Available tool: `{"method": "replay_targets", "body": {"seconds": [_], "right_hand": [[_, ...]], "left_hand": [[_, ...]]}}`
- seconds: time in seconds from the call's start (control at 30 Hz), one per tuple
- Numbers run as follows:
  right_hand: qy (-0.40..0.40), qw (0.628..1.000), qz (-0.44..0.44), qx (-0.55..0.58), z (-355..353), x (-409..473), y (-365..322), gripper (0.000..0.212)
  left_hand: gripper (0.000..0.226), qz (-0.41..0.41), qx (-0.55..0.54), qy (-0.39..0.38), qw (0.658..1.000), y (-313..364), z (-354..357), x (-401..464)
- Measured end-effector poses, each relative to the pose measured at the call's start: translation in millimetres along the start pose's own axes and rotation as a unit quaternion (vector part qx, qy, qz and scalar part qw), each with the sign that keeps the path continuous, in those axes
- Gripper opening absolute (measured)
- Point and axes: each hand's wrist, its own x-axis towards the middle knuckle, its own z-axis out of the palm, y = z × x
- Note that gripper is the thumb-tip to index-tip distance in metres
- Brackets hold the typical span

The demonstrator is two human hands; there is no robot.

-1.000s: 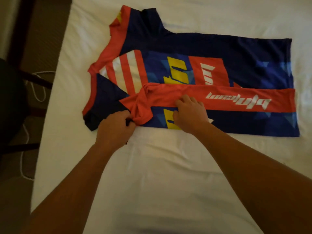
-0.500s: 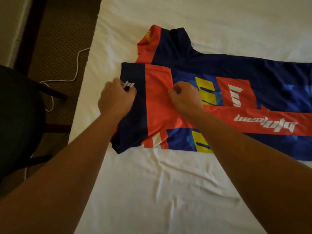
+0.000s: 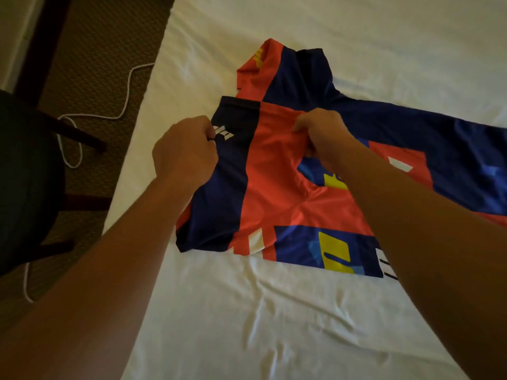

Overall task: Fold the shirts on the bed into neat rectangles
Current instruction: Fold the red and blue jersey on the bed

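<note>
A navy, red and blue sports shirt [image 3: 277,187] with yellow and white print lies on the white bed [image 3: 247,325], its body running off to the right. Its near sleeve is folded up across the chest. My left hand [image 3: 183,152] pinches the navy cuff edge of that sleeve beside a small white logo. My right hand [image 3: 321,133] grips the red fabric at the sleeve's right side, fingers curled into the cloth. The far sleeve [image 3: 274,67] sticks out toward the top of the bed.
The bed's left edge runs diagonally beside brown carpet [image 3: 90,50], where a white cable [image 3: 123,105] lies. A dark chair [image 3: 27,182] stands at the left, close to the bed. Wrinkled sheet spreads in front of the shirt.
The near sleeve has been flipped up over the chest. Both hands moved up with it and now hold its upper edge; the view has come closer.
</note>
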Motion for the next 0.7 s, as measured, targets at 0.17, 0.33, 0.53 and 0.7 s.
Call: {"method": "replay_targets", "body": {"seconds": [0.17,0.33,0.53,0.7], "right_hand": [[0.134,0.987,-0.084,-0.035,-18.1,-0.6,20.1,0.021],[0.164,0.890,-0.311,-0.290,0.3,-14.8,33.9,0.031],[-0.020,0.819,-0.431,-0.378,54.9,-4.1,7.4,0.041],[-0.092,0.727,-0.376,-0.568,68.7,19.8,-16.4,0.066]], "left_hand": [[0.026,0.010,-0.209,0.060,0.976,-0.4,7.8,6.8],[0.021,-0.094,-0.199,0.051,0.974,-27.4,11.4,-52.4],[0.023,-0.116,-0.154,-0.017,0.981,-66.9,10.5,-142.9],[0.022,-0.124,-0.186,-0.029,0.974,-83.3,17.8,-154.9]]}}
